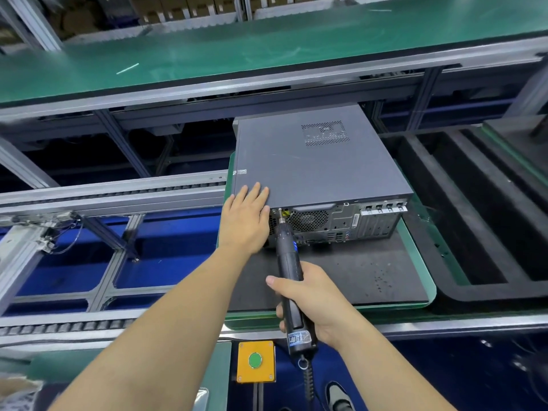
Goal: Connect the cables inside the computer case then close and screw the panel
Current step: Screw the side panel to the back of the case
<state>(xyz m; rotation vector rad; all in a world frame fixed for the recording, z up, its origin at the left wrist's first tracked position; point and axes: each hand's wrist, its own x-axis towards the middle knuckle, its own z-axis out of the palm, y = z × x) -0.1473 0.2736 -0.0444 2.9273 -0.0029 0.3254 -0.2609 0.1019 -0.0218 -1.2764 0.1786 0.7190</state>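
A dark grey computer case [314, 161] lies flat on a black mat [355, 277] with its side panel closed on top and its rear ports facing me. My left hand [246, 215] rests flat, fingers apart, on the panel's near left corner. My right hand [314, 301] grips a black electric screwdriver [289, 271]. Its bit touches the upper left corner of the case's rear face, next to the fan grille [308, 219]. The cables inside the case are hidden by the panel.
The mat sits on a green pallet [421, 262] on a roller conveyor. A black foam tray [474, 209] lies to the right. A yellow box with a green button [255, 361] is at the near edge. A green bench [237, 51] runs behind.
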